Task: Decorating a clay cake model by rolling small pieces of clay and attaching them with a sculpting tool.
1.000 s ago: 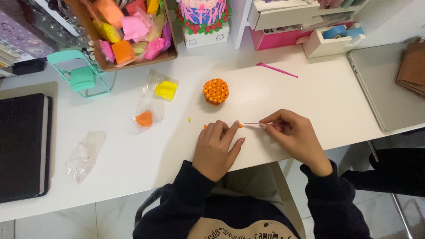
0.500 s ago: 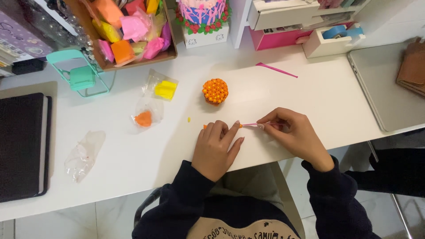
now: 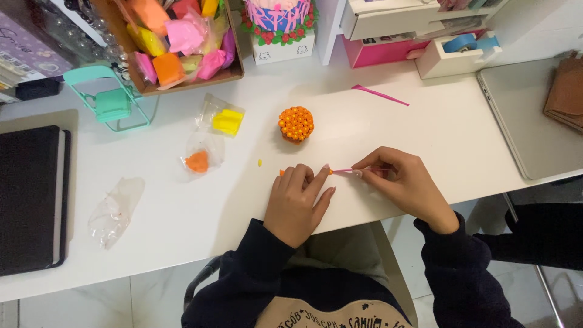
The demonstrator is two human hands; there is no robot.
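Near the tabletop's [image 3: 425,130] front edge, the right hand [image 3: 404,185] pinches a thin pink tool [image 3: 344,171] against a tiny orange clay bit [image 3: 330,171] under the left hand's [image 3: 297,203] pressed-down fingers. Pushing too hard could flatten the bit or flick it off the edge.

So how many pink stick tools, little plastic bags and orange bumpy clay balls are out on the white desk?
Pink stick tools: 2, one lying loose, one pinched in the right hand
Plastic bags: 3, yellow clay, orange clay, empty
Orange bumpy clay ball: 1
Total: 6
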